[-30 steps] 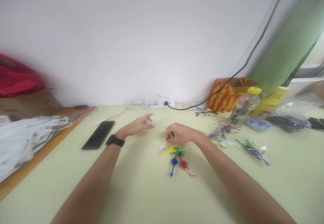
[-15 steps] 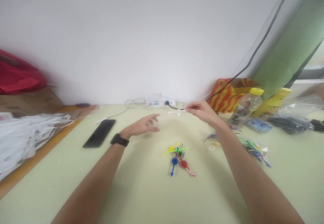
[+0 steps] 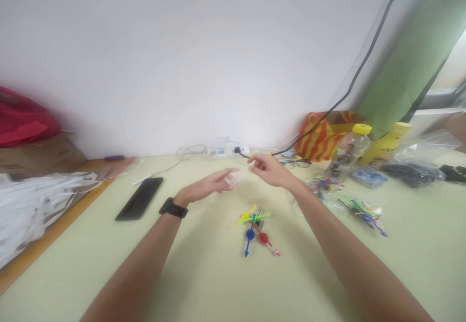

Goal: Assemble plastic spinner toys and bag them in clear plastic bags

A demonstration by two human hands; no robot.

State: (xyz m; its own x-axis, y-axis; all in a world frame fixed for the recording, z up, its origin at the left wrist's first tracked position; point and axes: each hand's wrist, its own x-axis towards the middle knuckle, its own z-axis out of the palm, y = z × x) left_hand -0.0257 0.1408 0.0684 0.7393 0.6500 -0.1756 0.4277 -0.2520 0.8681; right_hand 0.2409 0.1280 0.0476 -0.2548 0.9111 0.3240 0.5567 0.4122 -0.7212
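My left hand (image 3: 209, 185), with a black watch (image 3: 174, 208) on the wrist, pinches a small clear plastic piece (image 3: 235, 178) above the table; blur hides its exact shape. To its right, my right hand (image 3: 270, 169) is half curled with fingers slightly apart, and I see nothing between them. Below both hands lies a loose cluster of plastic spinner arrows: a blue arrow (image 3: 250, 234), a red arrow (image 3: 264, 238), a yellow arrow (image 3: 245, 215) and a green arrow (image 3: 264, 216). A small dark piece sits among them, partly covered.
A black phone (image 3: 140, 199) lies left, near white straps (image 3: 43, 201). Clear bags of coloured arrows (image 3: 364, 214) lie right. Behind them stand a bottle with a yellow cap (image 3: 349, 152), a yellow bottle (image 3: 386, 145) and a striped bag (image 3: 315, 137). A power strip (image 3: 220, 148) sits against the wall.
The clear piece has passed from my right hand to my left, whose fingers have closed on it. My right hand has moved left, uncovering a pair of glasses behind it.
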